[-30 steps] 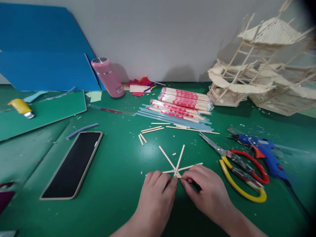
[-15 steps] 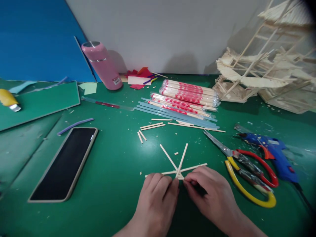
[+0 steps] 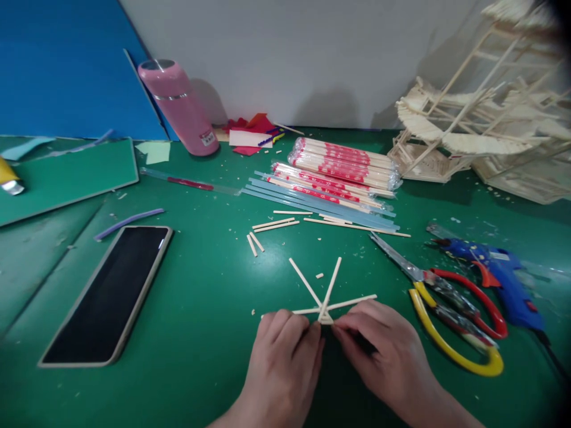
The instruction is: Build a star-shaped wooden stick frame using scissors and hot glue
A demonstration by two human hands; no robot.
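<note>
1. Left hand (image 3: 285, 362). Curls low over the left part of the stick frame, fingers bent together, apparently pinching at the near joint; pads mostly hidden.
2. Right hand (image 3: 386, 348). Holds thumb and forefinger almost together at the right corner of the same joint, seemingly gripping the end of a short piece; remaining fingers folded.
3. Stick frame (image 3: 323, 309). Lies between both hands on the green table (image 3: 209, 356): two sticks splayed toward the far side, others stretching left and right, short pieces at the near side. Bonded or merely laid together: cannot tell.
4. Step in hand, as judged: lining up and pressing the short near pieces. Calls next for a steady left hold and a fine right-hand adjustment, without twisting the splayed sticks.
5. Phone (image 3: 107, 297), dark-screened, at left; scissors (image 3: 417, 274), red and yellow handles, at right, well apart from the frame.
6. Offcut (image 3: 319, 276), tiny, just beyond the frame; blue glue gun (image 3: 495, 258), at right beyond the scissors.
7. Loose cut sticks (image 3: 276, 226), several lengths, farther out at centre.
8. Blue-grey strips (image 3: 307, 206), then wrapped stick bundles (image 3: 348, 160).
9. Pink flask (image 3: 182, 110), far left; stick-built model (image 3: 482, 144), far right.
</note>
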